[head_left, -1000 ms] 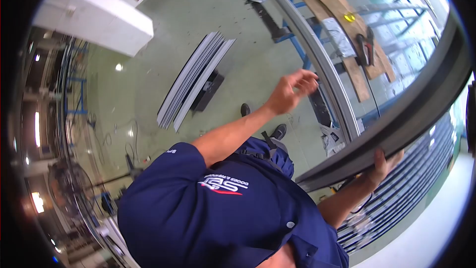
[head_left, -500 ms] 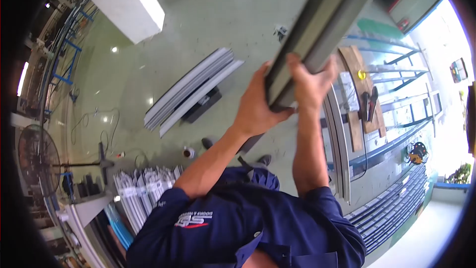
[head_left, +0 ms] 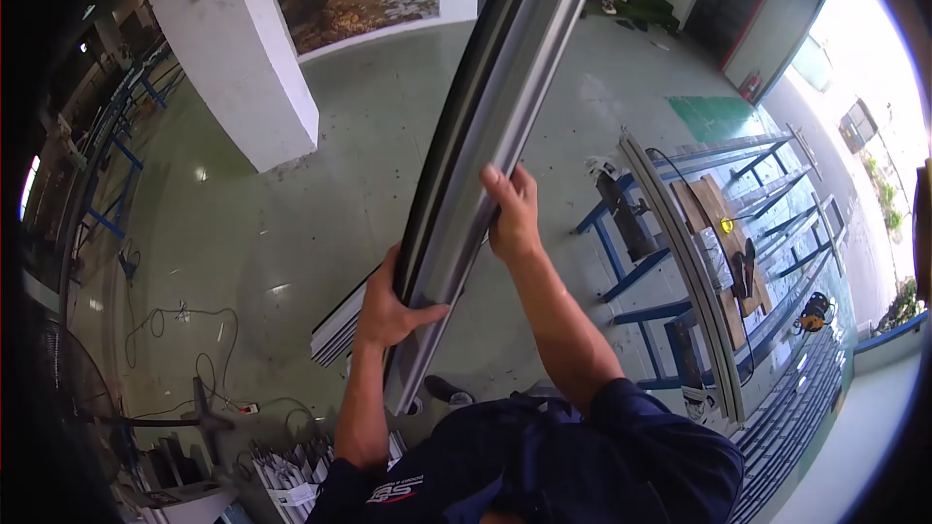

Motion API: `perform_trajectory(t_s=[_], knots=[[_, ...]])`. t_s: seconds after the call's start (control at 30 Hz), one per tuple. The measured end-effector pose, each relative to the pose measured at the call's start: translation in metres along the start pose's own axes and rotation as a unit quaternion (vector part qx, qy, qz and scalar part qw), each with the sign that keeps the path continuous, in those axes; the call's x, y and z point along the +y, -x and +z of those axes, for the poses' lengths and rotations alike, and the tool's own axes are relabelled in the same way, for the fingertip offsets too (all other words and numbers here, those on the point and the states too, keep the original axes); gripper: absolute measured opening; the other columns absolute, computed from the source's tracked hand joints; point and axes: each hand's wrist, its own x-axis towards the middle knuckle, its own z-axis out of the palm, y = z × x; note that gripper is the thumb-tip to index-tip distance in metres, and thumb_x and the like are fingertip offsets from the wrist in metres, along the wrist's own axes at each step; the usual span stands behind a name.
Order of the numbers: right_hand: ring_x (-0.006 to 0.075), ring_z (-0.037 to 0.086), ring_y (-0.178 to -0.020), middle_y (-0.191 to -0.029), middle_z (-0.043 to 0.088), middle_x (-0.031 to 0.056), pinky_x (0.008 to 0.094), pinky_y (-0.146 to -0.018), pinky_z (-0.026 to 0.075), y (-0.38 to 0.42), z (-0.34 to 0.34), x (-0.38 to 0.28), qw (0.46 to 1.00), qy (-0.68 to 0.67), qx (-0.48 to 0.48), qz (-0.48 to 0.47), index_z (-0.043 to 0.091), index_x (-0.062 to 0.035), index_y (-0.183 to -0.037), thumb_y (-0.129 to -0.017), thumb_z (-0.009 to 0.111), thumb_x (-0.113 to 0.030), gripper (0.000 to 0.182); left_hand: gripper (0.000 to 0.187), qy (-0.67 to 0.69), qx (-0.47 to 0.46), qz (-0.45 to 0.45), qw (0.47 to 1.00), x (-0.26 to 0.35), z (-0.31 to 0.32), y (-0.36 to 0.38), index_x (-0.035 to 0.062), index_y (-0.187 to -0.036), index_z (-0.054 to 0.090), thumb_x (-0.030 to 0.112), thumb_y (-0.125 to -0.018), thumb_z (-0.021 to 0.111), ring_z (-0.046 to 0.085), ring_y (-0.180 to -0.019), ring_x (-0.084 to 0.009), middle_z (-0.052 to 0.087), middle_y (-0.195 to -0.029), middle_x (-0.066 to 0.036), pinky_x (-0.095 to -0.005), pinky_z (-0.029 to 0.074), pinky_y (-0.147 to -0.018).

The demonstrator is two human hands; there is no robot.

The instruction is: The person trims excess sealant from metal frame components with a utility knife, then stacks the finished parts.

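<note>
A long metal profile [head_left: 485,126], grey with a dark strip along its left side, slants from the top of the view down to my body. My left hand [head_left: 388,309] grips it near its lower end, the thumb across its face. Higher up, my right hand [head_left: 513,213] holds its right edge, thumb on the front. Partly hidden behind the profile and my left hand, a stack of pale profiles [head_left: 338,330] lies low over the floor.
A white pillar [head_left: 233,49] stands at the upper left. Blue-framed benches at the right carry long profiles [head_left: 680,252], a wooden board [head_left: 707,204] and dark tools [head_left: 744,272]. Cables [head_left: 184,312] lie on the left floor. Upright offcuts [head_left: 291,475] stand at the bottom left.
The held profile has swung left and tilted, now showing its full face. Both hands have moved left and down, farther apart along it. The view has shifted up, showing more of the room.
</note>
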Motion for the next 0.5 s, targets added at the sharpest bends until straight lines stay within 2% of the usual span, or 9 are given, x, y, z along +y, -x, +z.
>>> perform_trajectory(t_s=[0.07,0.1,0.13,0.2,0.23,0.3,0.37,0.43,0.5], knots=[[0.0239,0.066,-0.104,-0.109,0.068,0.0143,0.0393,-0.090,0.056,-0.040,0.019,0.004,0.998,-0.043,0.018,0.045,0.058,0.0080,-0.130,-0.084,0.086,-0.037,0.070,0.095,-0.020,-0.014,-0.032,0.999,-0.033,-0.037,0.010,-0.0006,-0.141,0.053,0.021,-0.058,0.096,0.069,-0.111,-0.0300,0.071,-0.120,-0.017,-0.0387,0.052,-0.101],[0.0267,0.068,-0.102,-0.111,0.068,0.0160,0.0430,-0.087,0.059,-0.061,0.021,0.014,0.999,-0.030,0.001,0.040,0.057,0.0085,-0.129,-0.085,0.084,-0.037,0.069,0.096,-0.042,-0.005,-0.054,0.998,-0.051,-0.050,0.017,-0.0009,-0.140,0.053,0.020,-0.058,0.096,0.069,-0.111,-0.0301,0.071,-0.120,-0.017,-0.0389,0.052,-0.100],[0.0284,0.069,-0.098,-0.112,0.068,0.0167,0.0441,-0.083,0.060,-0.072,0.022,0.024,0.996,-0.027,-0.010,0.087,0.058,0.0083,-0.126,-0.083,0.086,-0.032,0.065,0.096,-0.063,0.003,-0.078,0.995,-0.069,-0.059,0.027,-0.0013,-0.140,0.053,0.020,-0.058,0.096,0.069,-0.111,-0.0302,0.071,-0.120,-0.017,-0.0390,0.052,-0.100],[0.0281,0.070,-0.096,-0.111,0.068,0.0168,0.0438,-0.081,0.060,-0.065,0.012,0.099,0.986,0.012,0.046,0.157,0.058,0.0079,-0.123,-0.081,0.089,-0.029,0.064,0.097,-0.090,0.011,-0.137,0.986,-0.105,-0.070,0.048,-0.0019,-0.141,0.052,0.016,-0.056,0.095,0.069,-0.111,-0.0310,0.070,-0.121,-0.018,-0.0395,0.052,-0.099],[0.0279,0.070,-0.095,-0.110,0.069,0.0168,0.0436,-0.080,0.061,-0.058,0.001,0.139,0.978,0.033,0.075,0.193,0.059,0.0077,-0.122,-0.079,0.090,-0.028,0.064,0.098,-0.106,0.004,-0.186,0.977,-0.129,-0.073,0.063,-0.0018,-0.141,0.051,0.016,-0.056,0.095,0.068,-0.112,-0.0320,0.070,-0.121,-0.019,-0.0400,0.052,-0.099],[0.0269,0.070,-0.095,-0.109,0.069,0.0162,0.0429,-0.080,0.060,-0.029,-0.022,0.203,0.959,-0.014,0.099,0.267,0.058,0.0075,-0.123,-0.074,0.093,-0.026,0.069,0.099,-0.142,0.001,-0.269,0.952,-0.174,-0.071,0.097,-0.0016,-0.142,0.050,0.015,-0.056,0.095,0.067,-0.114,-0.0341,0.069,-0.123,-0.021,-0.0410,0.051,-0.100],[0.0254,0.069,-0.097,-0.110,0.069,0.0154,0.0426,-0.084,0.059,0.014,-0.062,0.288,0.934,-0.013,0.124,0.335,0.056,0.0067,-0.126,-0.074,0.093,-0.028,0.072,0.099,-0.210,-0.008,-0.344,0.915,-0.203,-0.064,0.132,-0.0015,-0.142,0.050,0.015,-0.055,0.094,0.066,-0.117,-0.0391,0.065,-0.127,-0.024,-0.0447,0.051,-0.101],[0.0254,0.068,-0.101,-0.111,0.069,0.0147,0.0433,-0.091,0.057,0.059,-0.089,0.349,0.915,-0.020,0.136,0.379,0.055,0.0062,-0.127,-0.075,0.093,-0.029,0.073,0.100,-0.239,-0.007,-0.391,0.889,-0.232,-0.057,0.158,-0.0022,-0.141,0.049,0.014,-0.054,0.094,0.062,-0.121,-0.0414,0.061,-0.130,-0.025,-0.0482,0.049,-0.103],[0.0256,0.066,-0.107,-0.116,0.066,0.0147,0.0446,-0.095,0.055,0.106,-0.124,0.410,0.870,-0.041,0.162,0.463,0.054,0.0055,-0.130,-0.075,0.093,-0.031,0.077,0.098,-0.272,-0.020,-0.423,0.864,-0.272,-0.049,0.190,-0.0020,-0.139,0.049,0.015,-0.054,0.094,0.060,-0.121,-0.0428,0.059,-0.130,-0.024,-0.0494,0.048,-0.103]])
